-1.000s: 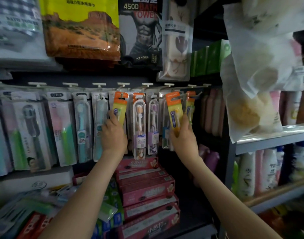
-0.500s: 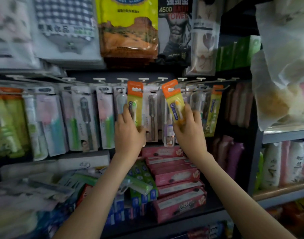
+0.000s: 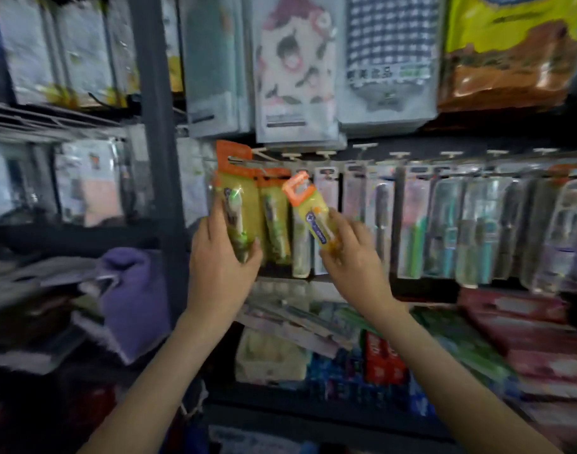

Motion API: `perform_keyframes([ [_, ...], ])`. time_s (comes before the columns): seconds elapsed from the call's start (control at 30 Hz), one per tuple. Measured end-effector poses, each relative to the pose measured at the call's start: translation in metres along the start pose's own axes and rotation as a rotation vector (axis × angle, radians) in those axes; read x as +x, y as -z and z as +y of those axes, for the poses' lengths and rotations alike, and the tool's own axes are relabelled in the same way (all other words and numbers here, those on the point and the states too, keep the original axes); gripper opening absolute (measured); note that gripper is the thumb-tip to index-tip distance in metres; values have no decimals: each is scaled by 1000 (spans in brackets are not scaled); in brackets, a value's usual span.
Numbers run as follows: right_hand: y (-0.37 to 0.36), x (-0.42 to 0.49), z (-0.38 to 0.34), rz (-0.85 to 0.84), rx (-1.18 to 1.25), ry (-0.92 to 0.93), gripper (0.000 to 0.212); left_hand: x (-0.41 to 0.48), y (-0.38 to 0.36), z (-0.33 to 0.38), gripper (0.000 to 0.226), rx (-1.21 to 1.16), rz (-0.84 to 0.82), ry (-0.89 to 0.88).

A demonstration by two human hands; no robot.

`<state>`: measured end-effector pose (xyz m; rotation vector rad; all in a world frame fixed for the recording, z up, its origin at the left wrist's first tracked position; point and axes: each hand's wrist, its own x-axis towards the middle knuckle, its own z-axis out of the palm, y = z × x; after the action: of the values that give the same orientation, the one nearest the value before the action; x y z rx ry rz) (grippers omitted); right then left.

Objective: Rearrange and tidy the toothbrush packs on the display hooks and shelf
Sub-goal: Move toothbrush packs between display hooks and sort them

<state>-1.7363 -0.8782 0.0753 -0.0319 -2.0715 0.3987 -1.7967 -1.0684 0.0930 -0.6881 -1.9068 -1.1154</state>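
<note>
Yellow film of a toothbrush pack [image 3: 239, 204] sits in the grip of the left hand [image 3: 221, 267]. The fingers are curled round its left edge and the thumb presses its lower right corner. The pack's orange header reaches up to the leftmost hook, though blur hides whether it is threaded on.

The right hand [image 3: 352, 257] pinches the lower end of a second yellow pack [image 3: 313, 217] between thumb and curled fingers. This one is tilted, with its orange header leaning left, free of any hook and in front of the row. Between the two hangs a third yellow pack [image 3: 275, 221], upright and just beside the left hand's thumb.

Room is tight on the left, where a dark upright post [image 3: 159, 158] stands just beside the gripped pack. To the right, clear toothbrush packs [image 3: 470, 231] hang edge to edge under white hook tips [image 3: 365, 146], leaving no gap between them.

Overhead, the bottom edges of large hanging bags [image 3: 300, 77] come down near the hooks. Below the hands, flat packs [image 3: 297, 319] lie heaped on the shelf [image 3: 313, 416], with pink boxes [image 3: 526, 326] stacked to the right. A purple towel [image 3: 136, 299] lies left of the post.
</note>
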Motion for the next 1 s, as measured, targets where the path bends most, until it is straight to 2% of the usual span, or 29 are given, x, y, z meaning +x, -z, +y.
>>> perform_keyframes([
  [0.07, -31, 9, -25, -50, -11, 59, 64, 11, 27, -30, 82, 34, 20, 11],
  [0.2, -79, 27, -60, -125, -84, 49, 69, 26, 63, -74, 83, 34, 29, 21],
  [0.43, -125, 66, -95, -151, -320, 43, 65, 48, 94, -128, 83, -37, 47, 13],
  [0.63, -146, 86, -100, -138, -437, -150, 68, 60, 107, -157, 84, -23, 37, 37],
  [1.0, -178, 92, -103, -135, -453, -256, 66, 57, 102, -183, 85, -46, 23, 24],
])
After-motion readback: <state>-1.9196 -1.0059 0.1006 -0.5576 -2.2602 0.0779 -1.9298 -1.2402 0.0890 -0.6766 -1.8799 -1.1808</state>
